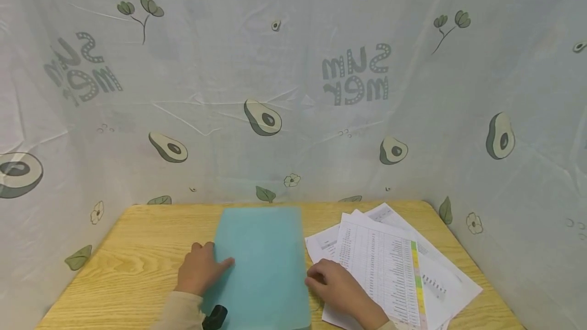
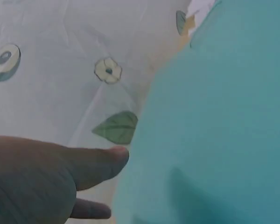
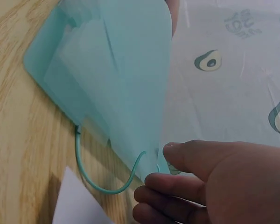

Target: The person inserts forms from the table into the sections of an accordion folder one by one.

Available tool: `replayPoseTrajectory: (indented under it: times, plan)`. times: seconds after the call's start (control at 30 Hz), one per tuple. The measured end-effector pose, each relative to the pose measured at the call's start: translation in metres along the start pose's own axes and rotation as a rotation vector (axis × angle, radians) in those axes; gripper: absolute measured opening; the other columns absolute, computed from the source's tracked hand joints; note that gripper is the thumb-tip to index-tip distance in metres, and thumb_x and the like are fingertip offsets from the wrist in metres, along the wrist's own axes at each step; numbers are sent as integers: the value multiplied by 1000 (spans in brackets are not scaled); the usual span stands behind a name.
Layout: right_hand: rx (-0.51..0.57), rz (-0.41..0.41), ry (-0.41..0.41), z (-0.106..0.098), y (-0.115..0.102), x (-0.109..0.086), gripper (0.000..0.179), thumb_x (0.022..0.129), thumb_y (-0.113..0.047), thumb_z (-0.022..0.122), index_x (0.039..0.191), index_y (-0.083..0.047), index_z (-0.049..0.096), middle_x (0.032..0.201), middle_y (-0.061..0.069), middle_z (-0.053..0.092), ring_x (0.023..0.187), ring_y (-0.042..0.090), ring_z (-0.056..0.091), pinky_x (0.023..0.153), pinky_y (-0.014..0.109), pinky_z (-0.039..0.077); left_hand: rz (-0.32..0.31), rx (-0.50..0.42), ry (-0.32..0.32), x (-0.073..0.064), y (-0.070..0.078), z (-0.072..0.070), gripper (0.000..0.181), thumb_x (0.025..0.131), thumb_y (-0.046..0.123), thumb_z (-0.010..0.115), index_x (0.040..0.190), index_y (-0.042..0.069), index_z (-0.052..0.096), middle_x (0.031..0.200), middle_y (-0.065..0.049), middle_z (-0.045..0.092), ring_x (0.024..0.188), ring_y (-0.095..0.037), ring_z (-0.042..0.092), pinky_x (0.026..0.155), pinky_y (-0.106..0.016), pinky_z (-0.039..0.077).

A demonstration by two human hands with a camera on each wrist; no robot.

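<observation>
A thick teal folder (image 1: 261, 264) lies in the middle of the wooden table. On its left side my left hand (image 1: 199, 269) rests, thumb over the cover and fingers along the edge. In the left wrist view, straight fingers (image 2: 102, 163) point at the teal cover (image 2: 210, 121). At the folder's right edge, my right hand (image 1: 337, 286) has its thumb and curled fingers at the cover. The right wrist view shows this hand (image 3: 224, 182) with the edge between thumb and fingers. A teal elastic cord (image 3: 98, 186) loops loosely beside it, and sheets fan out inside the folder (image 3: 130, 79).
Several printed sheets (image 1: 371, 258) lie overlapping right of the folder, partly under my right forearm. One has a coloured strip along its side. A patterned curtain (image 1: 293, 80) hangs behind and beside the table (image 1: 151, 238).
</observation>
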State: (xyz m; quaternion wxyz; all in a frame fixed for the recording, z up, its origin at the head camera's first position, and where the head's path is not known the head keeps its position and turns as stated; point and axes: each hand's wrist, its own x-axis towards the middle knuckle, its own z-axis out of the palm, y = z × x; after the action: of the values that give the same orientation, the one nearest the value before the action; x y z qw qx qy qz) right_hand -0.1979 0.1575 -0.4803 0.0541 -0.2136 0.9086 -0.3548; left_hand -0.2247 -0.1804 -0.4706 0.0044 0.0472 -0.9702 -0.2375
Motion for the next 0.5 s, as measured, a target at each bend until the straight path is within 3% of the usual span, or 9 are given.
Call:
replayPoseTrajectory:
  times: [0.17, 0.37, 0.5]
  plan:
    - [133, -23, 3, -3, 1, 0, 20, 102, -29, 67, 110, -12, 74, 104, -7, 69, 94, 8, 64, 81, 29, 53, 100, -107, -22, -7, 24, -1, 60, 96, 43, 72, 132, -4, 64, 125, -27, 63, 113, -44, 63, 90, -60, 51]
    - [135, -48, 37, -6, -1, 1, 17, 103, -8, 59, 112, -9, 73, 109, -2, 72, 102, 20, 67, 85, 31, 54, 281, -235, -221, -37, 87, 13, 70, 93, 60, 69, 132, 3, 66, 126, -17, 67, 119, -39, 62, 94, -58, 50]
    - [171, -49, 23, -6, -1, 0, 26, 101, 2, 51, 114, -7, 72, 113, 2, 72, 109, 27, 67, 91, 35, 54, 371, -199, -319, -57, 116, 24, 87, 85, 67, 72, 139, -1, 61, 130, -21, 63, 118, -42, 61, 89, -59, 53]
